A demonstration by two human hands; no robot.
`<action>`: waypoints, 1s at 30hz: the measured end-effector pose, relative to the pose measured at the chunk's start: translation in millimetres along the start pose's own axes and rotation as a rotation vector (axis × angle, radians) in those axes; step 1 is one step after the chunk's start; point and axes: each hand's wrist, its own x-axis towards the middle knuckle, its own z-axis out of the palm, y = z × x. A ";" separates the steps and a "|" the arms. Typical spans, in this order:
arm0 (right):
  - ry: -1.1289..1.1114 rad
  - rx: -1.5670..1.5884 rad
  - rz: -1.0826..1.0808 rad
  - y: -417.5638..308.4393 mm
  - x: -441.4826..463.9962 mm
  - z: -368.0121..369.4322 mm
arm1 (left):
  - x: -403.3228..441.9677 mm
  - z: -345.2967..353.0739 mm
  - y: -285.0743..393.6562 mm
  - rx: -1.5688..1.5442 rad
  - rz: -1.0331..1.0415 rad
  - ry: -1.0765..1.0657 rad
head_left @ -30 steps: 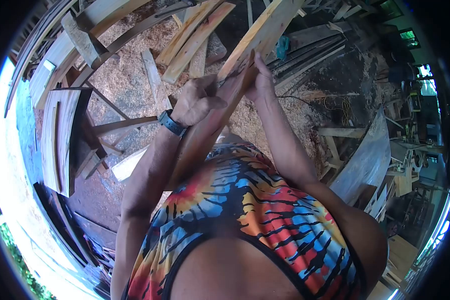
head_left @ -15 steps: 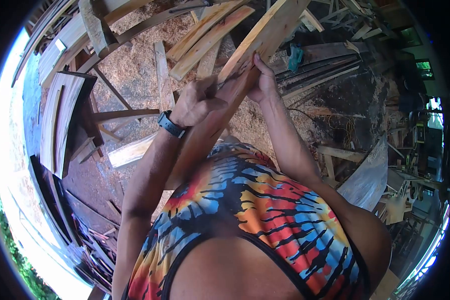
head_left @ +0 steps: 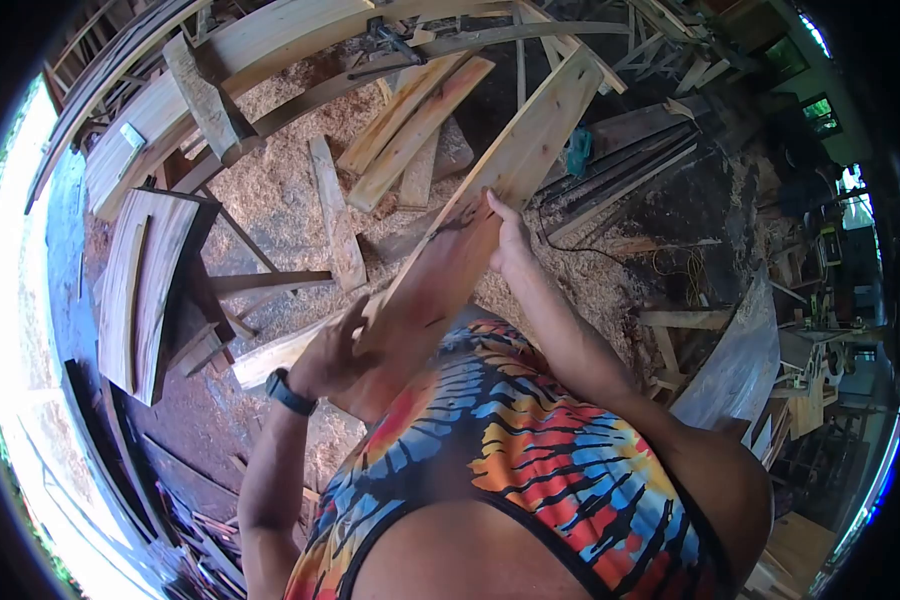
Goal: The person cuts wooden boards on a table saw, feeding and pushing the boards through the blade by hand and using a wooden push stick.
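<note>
A long wooden plank, pale at the far end and reddish along the middle, slants from my torso up and to the right. Wrapped over its left edge near the close end is my left hand, a dark watch on that wrist. My right hand grips the opposite edge farther along, thumb on the upper face and the other fingers hidden beneath. Dark marks and a small crack show on the wood. The plank's near end meets my colourful tank top.
Sawdust covers the floor. Several offcuts and boards lie ahead, with a teal power tool beyond the plank. A wooden stand is at left, a clear plastic sheet at right.
My left hand has slid back along the plank toward its near end. The plank sits lower in view and its far end now shows. My right hand keeps its grip.
</note>
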 end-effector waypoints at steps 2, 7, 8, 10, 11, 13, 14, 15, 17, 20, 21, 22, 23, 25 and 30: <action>0.074 -0.007 0.062 17.1 15.0 -12.8 | -43.3 8.2 -33.0 -0.003 -0.266 -0.050; 0.279 -0.063 0.188 54.5 48.7 -18.5 | -66.9 50.3 -20.2 -0.953 -0.636 0.491; 0.311 -0.073 0.210 62.7 65.5 -22.7 | -56.1 58.3 -25.1 -1.213 -0.637 0.539; 0.344 -0.125 0.181 89.8 113.0 -41.9 | -33.7 73.4 -15.8 -1.403 -0.577 0.684; 0.352 -0.161 0.143 101.3 138.9 -51.1 | -20.0 78.2 -16.6 -1.397 -0.562 0.730; 0.392 -0.271 0.077 93.3 152.5 -37.9 | 4.6 85.4 -19.0 -1.314 -0.590 0.698; 0.396 -0.354 0.032 86.9 161.0 -29.8 | 17.5 89.3 -22.7 -1.271 -0.599 0.683; 0.443 -0.422 0.133 61.1 156.3 -6.6 | 22.8 95.4 -32.6 -1.322 -0.758 0.611; 0.510 -0.493 0.262 12.0 162.0 33.3 | 52.2 78.9 -23.1 -1.239 -0.973 0.397; 0.468 -0.381 0.356 59.1 283.0 -22.4 | 74.3 113.8 -61.9 -0.890 -0.664 0.288; 0.441 -0.321 0.388 85.7 332.7 -50.9 | 92.1 124.8 -77.8 -0.931 -0.676 0.312; 0.401 -0.328 0.341 80.3 359.3 -50.4 | 109.7 136.1 -93.8 -0.972 -0.687 0.337; 0.362 -0.332 0.293 74.7 385.4 -49.6 | 139.5 134.9 -94.4 -0.999 -0.700 0.359; 0.320 -0.344 0.265 49.2 423.3 -38.0 | 198.5 127.8 -96.1 -1.249 -0.862 0.427; 0.223 -0.246 0.219 -9.4 531.4 -19.1 | 313.4 106.0 -115.7 -0.060 -0.339 0.152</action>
